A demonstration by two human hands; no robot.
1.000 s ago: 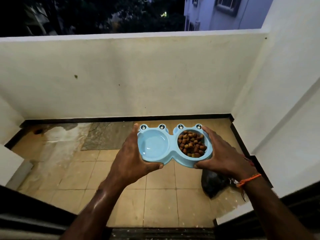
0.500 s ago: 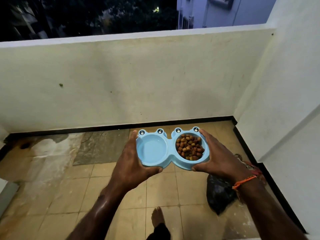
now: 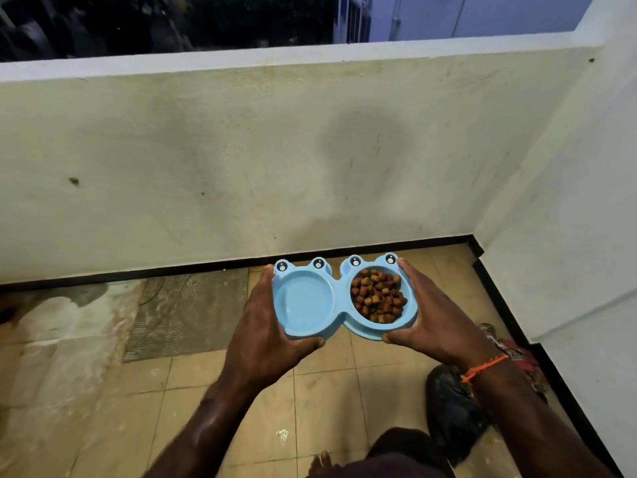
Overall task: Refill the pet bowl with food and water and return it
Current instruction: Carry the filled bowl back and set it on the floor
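You hold pet bowl (image 3: 339,301) above floor, left hand (image 3: 265,334) and right hand (image 3: 437,326) gripping its two ends. Below and ahead of bowl: bare tiled floor (image 3: 327,384) up to parapet wall (image 3: 275,160), open path down. Left of bowl: grey mat (image 3: 188,312) lies flat against wall base, low. Right: side wall (image 3: 565,208) near your right hand. Black bag (image 3: 448,408) and cloth bundle (image 3: 517,357) crowd right corner under right wrist. Your foot (image 3: 320,462) at bottom edge.
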